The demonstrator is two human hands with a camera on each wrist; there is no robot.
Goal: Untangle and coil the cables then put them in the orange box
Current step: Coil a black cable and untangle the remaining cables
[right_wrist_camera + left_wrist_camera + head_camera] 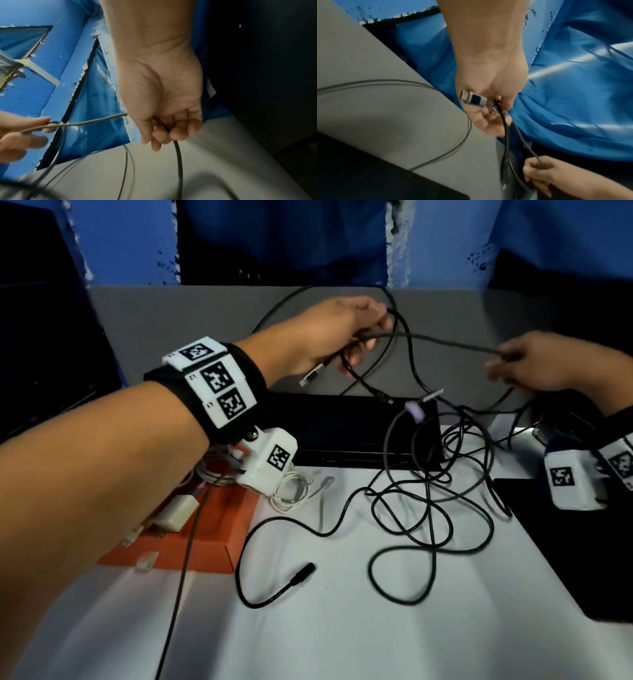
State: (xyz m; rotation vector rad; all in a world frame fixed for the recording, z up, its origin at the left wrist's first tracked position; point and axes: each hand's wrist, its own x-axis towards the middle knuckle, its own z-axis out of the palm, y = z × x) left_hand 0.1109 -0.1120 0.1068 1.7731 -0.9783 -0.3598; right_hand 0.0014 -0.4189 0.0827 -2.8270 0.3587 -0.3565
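With white coiled cables already in the flat orange box (205,542) at the table's left edge, my left hand (329,333) and right hand (534,364) grip the taut dark round cable (445,341), the black tangle (428,508) at table centre still uncoiled.

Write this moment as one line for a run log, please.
stage: untangling | left hand: grips black cable by its plug end | right hand: pinches same cable | orange box: holds white cables

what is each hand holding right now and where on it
Both hold one black cable: left hand near its plug, right hand further along.
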